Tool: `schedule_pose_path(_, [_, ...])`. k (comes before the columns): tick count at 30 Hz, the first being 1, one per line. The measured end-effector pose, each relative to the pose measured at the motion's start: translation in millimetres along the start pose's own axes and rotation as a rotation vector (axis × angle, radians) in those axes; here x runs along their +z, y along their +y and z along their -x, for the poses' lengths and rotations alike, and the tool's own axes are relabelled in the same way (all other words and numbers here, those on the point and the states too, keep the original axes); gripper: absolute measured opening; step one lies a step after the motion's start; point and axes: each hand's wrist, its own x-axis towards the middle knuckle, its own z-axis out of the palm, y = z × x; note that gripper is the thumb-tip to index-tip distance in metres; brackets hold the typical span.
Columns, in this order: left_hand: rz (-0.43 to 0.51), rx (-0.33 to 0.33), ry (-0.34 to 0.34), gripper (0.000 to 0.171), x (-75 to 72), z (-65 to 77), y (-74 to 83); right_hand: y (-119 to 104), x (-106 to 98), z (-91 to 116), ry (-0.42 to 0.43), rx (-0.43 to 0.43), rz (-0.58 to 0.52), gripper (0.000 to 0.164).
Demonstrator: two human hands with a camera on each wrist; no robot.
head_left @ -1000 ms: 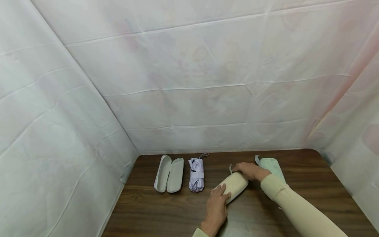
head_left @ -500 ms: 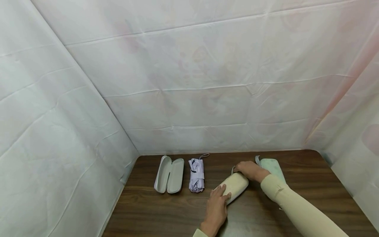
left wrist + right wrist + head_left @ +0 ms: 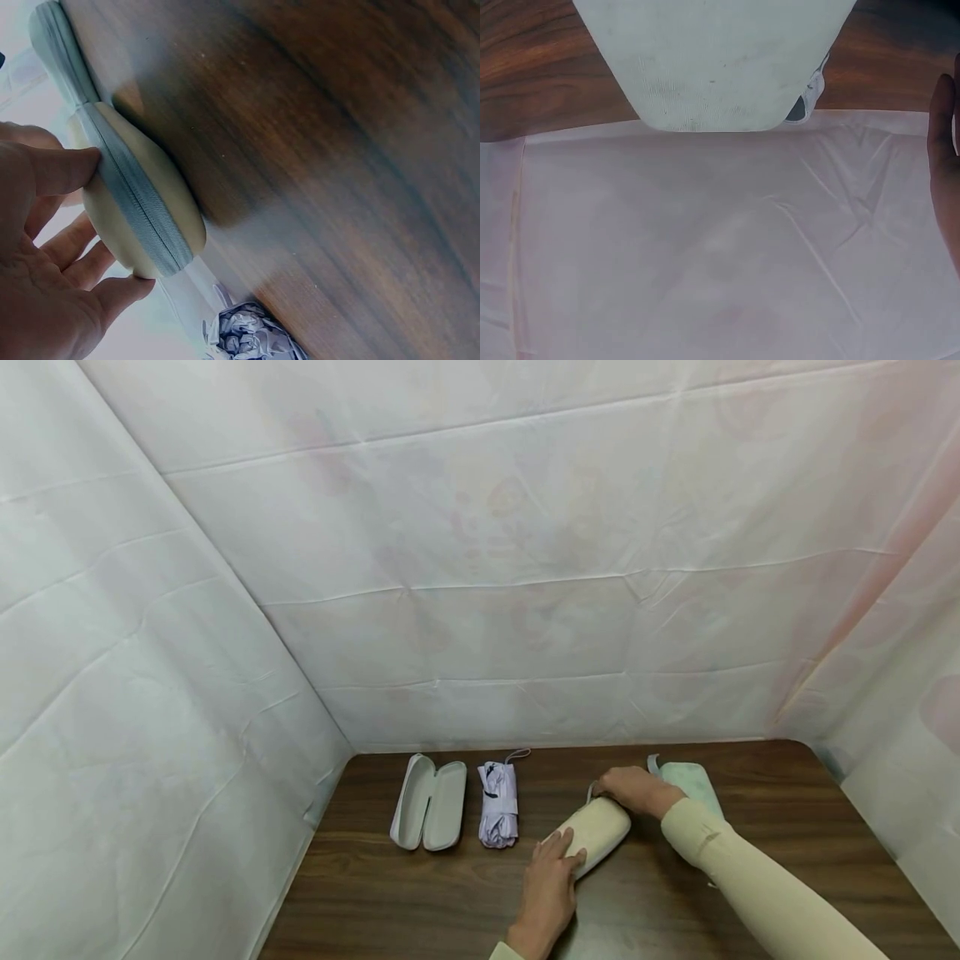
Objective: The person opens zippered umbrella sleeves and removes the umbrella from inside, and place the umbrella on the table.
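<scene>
A cream zip case (image 3: 597, 828) with a grey zipper (image 3: 142, 199) lies slanted on the table, its zip closed along the side facing the left wrist view. My left hand (image 3: 546, 889) grips the near end, thumb and fingers on either side of it. At the far end, my right hand (image 3: 633, 791) has its curled fingers at the grey strap (image 3: 590, 792); the fingertips are mostly hidden. Right behind that wrist lies a mint zip case (image 3: 692, 783) with a grey loop (image 3: 652, 766), partly covered by the sleeve.
To the left, a pale grey hard case (image 3: 429, 802) lies opened out, beside a folded lilac umbrella (image 3: 498, 806) with a wrist cord. The dark wood table (image 3: 390, 902) is bordered by white sheeting (image 3: 480, 635) at the back and sides.
The grey strap has leaned right, toward my right fingers, which have shifted only slightly. My left hand keeps its grip, and the cream case has barely moved.
</scene>
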Motion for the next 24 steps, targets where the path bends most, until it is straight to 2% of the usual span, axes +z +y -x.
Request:
schedule_pose_path(7, [0.006,0.015,0.015,0.043,0.0,1.5,-0.6,-2.7,-0.4,-1.7,0.038,-0.044,-0.006,0.026])
schedule_pose_path(14, [0.02,0.012,-0.001,0.047,-0.3,0.0,-1.2,-3.5,3.2,-2.4,0.037,-0.035,0.13,0.025])
schedule_pose_path(20, [0.025,0.004,-0.009,0.05,0.3,-0.9,-1.7,-0.7,5.3,-2.1,0.079,-0.095,0.261,0.022])
schedule_pose_path(24, [0.005,0.025,0.008,0.052,1.2,-0.6,-2.3,1.2,7.0,-2.4,0.127,-0.144,0.333,0.019])
